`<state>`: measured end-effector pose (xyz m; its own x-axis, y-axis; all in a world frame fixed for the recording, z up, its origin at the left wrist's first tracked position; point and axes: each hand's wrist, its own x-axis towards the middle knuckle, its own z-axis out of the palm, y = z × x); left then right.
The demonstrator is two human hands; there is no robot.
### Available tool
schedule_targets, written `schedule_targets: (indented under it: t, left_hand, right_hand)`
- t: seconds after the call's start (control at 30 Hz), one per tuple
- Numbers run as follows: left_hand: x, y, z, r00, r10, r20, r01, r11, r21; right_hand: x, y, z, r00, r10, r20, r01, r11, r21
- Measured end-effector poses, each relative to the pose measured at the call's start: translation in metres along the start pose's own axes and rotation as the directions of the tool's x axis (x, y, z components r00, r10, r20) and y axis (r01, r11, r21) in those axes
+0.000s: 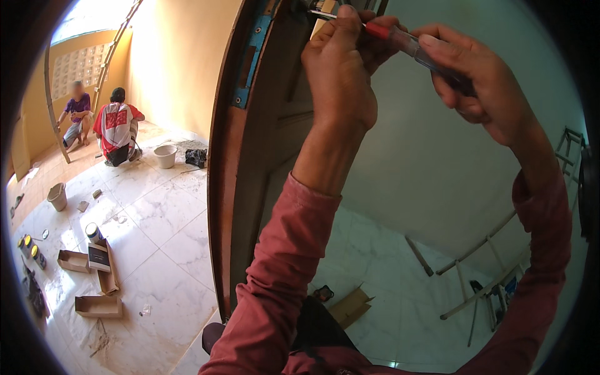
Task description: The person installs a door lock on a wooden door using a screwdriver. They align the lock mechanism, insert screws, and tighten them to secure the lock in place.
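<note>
A screwdriver (420,51) with a red and clear handle lies slanted across the top of the view. My right hand (469,72) is closed around the back of its handle. Close to the shaft, my left hand (340,72) has its thumb and fingers pinched together, steadying the front of the screwdriver. The shaft points left toward a dark metal fitting (300,7) on the brown panelled door (269,137); my fingers and the picture's rim hide most of that fitting. A blue-covered lock plate (252,55) is set in the door's edge, left of my left hand.
Beyond the door, two people (117,128) crouch by a yellow wall near a bamboo ladder (112,53). Buckets (165,156), opened cardboard boxes (99,306) and several cans (37,255) stand on the tiles. Right of me lie a ladder (481,250) and a carton (351,306).
</note>
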<state>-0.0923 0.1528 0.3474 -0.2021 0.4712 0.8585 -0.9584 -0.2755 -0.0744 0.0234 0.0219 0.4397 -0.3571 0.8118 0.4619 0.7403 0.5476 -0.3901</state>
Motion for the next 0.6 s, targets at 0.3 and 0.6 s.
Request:
schedule_targets:
  t: [0.3,0.6]
  left_hand:
    - [-0.023,0.082,-0.007,0.948,0.207,0.240,-0.303,0.373,0.877]
    - [0.065,0.125,0.015,0.971,-0.033,0.237,-0.184,-0.738,0.650]
  right_hand:
    - [0.001,0.040,0.006,0.618,-0.762,0.192,0.315,0.016,-0.949]
    - [-0.002,0.022,0.022,0.532,-0.782,0.325,0.251,-0.221,-0.942]
